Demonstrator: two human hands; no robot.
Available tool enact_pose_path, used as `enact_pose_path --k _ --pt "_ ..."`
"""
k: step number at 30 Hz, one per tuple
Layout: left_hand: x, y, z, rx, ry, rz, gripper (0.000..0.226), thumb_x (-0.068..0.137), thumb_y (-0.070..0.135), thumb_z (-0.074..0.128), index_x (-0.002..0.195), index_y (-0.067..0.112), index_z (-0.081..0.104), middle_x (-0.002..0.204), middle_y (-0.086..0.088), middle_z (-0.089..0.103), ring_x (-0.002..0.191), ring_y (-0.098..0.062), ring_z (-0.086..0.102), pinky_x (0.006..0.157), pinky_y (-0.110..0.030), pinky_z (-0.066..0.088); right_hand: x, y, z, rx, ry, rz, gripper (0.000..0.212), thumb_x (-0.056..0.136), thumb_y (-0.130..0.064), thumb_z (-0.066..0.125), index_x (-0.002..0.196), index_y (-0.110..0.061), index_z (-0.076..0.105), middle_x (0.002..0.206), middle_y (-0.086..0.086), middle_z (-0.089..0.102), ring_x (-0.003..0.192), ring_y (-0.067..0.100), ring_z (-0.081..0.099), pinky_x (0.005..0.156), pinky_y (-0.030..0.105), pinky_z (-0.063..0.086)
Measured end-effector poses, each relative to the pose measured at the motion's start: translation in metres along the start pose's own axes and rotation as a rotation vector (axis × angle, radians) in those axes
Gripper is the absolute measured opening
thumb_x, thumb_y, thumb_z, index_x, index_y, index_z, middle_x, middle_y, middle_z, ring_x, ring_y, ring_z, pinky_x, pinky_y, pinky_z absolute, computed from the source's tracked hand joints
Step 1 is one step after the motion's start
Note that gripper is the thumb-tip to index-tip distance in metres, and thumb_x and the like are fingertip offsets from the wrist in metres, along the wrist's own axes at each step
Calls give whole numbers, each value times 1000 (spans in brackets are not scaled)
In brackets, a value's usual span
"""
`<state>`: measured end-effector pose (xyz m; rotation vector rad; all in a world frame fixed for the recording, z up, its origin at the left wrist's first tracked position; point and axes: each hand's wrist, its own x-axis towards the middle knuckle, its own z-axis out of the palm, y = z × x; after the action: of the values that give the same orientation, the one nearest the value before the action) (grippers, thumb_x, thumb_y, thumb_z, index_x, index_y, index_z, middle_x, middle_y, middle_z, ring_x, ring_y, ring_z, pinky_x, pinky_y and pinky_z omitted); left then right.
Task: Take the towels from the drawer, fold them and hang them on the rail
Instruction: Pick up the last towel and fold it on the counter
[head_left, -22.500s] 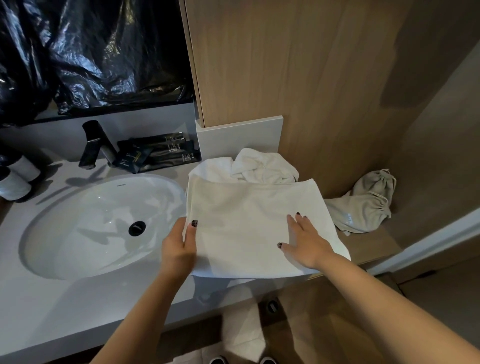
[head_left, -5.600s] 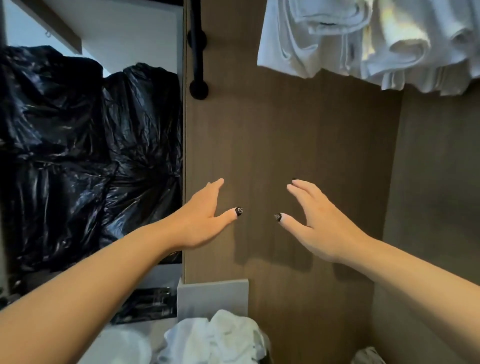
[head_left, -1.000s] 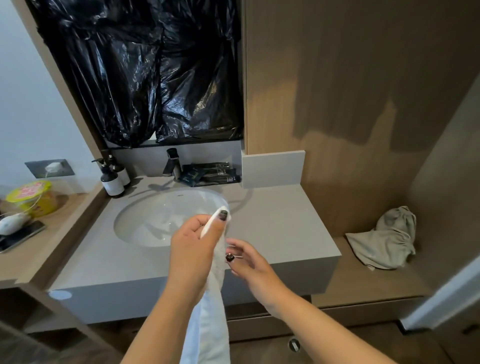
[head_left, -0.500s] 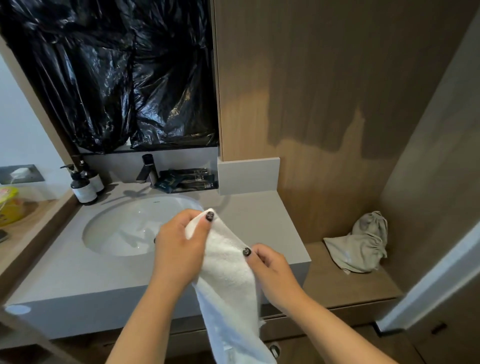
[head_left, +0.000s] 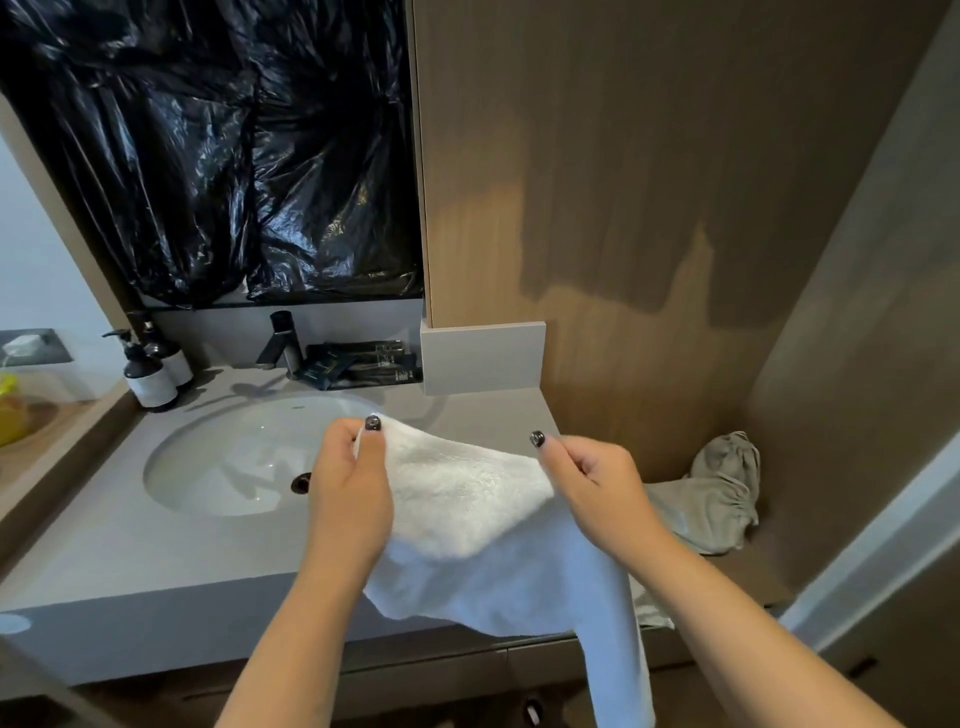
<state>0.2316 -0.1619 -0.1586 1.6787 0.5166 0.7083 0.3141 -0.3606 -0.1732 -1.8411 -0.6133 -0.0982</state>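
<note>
Now your left hand (head_left: 349, 486) and right hand (head_left: 592, 483) each pinch a top corner of the soft, limp white terry towel (head_left: 467, 512) at frame centre.

text: none legible | pump bottles (head_left: 153, 376): labels blurred | dark sachets (head_left: 363, 364): print too small to read

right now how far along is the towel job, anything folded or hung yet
Done: nothing folded or hung shows here; the rail is out of view. In hand: the left hand and right hand pinch the top edge of a white towel, spread open over the counter. Left: fold it, then hang it.
</note>
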Motion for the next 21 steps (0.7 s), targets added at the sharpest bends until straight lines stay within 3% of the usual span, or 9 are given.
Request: enact_pose_path --k 3,5,8,12,16,21 --pt "-8 9 12 -100 -239 48 14 81 38 60 93 31 61 63 13 56 53 -1 46 52 -15 38 13 -22 -3 -18 -31 -96 57 100 -22 55 51 -28 27 48 -12 24 48 5 24 49 15 19" --pt "-14 13 21 -48 -459 118 19 84 35 63 103 34 65 61 17 60 54 3 50 55 -11 40 17 -31 -3 -30 -45 -131 55 100 -24 55 53 -26 26 51 -12 22 50 6 22 50 19 18" --pt "-18 15 32 35 -588 219 18 85 40 60 83 26 70 70 5 65 65 -5 54 65 -23 43 20 -36 -3 -13 -60 -120 55 100 -25 56 53 -20 28 52 -9 23 52 7 22 50 23 19" --pt "-16 12 32 88 -568 281 19 85 39 56 76 25 65 74 -1 66 67 -19 55 65 -28 44 19 -28 -6 20 -73 -64 56 99 -29 56 51 -20 30 51 -8 23 50 7 21 49 22 18" --pt "-15 8 36 146 -408 287 13 82 37 54 73 29 60 62 8 59 56 -5 49 53 -16 38 18 -16 -4 60 -179 -29 55 96 -44 54 47 -27 35 47 -15 27 48 3 23 46 17 20" --pt "-2 -7 21 206 -194 247 20 89 32 56 69 29 58 63 13 60 58 -1 52 53 -12 38 9 16 -13 14 -220 87 57 96 -53 50 46 -31 35 48 -15 25 49 5 21 47 19 19"
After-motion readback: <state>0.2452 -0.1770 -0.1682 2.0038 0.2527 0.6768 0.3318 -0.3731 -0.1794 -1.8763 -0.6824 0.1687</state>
